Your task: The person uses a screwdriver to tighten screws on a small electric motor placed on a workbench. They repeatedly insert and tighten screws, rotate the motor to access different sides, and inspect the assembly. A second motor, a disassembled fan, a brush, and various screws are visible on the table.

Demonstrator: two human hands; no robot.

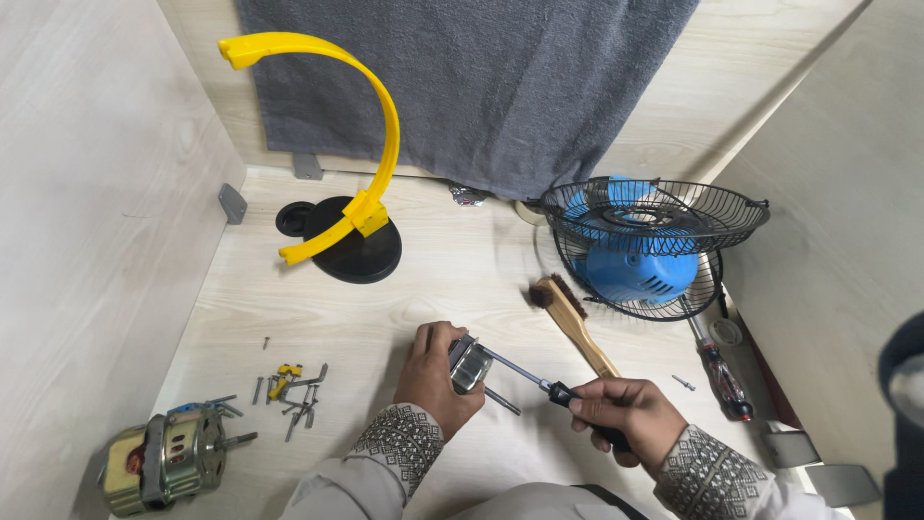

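Item in hand: small metal part [470, 366], silvery, boxy, held just above the table [452, 279] near its front edge, between both hands. Left hand [435, 377] is curled around the part, fingers wrapped over its far side. Right hand [616, 409] is closed in a fist on the black handle of a screwdriver [539, 380], whose shaft runs to the part's top corner. Handling, as judged: the part looks rigid, fairly heavy for its bulk, smooth and possibly slippery; best gripped across its flat sides, clear of the tip. Nearby: wooden brush [575, 323] just beyond the screwdriver; second screwdriver [720, 374], red-handled, to the right; black-caged fan [647, 246] with blue blades lying at right; yellow arc [371, 144] on a black base [354, 252] at the back; loose screws [294, 390] left of the hands; motor [164, 460] at the front left corner. Grey towel [481, 87] hangs on the back wall. Packages, labels, signs: none legible; a small crumpled foil scrap [469, 195] lies under the towel's edge.
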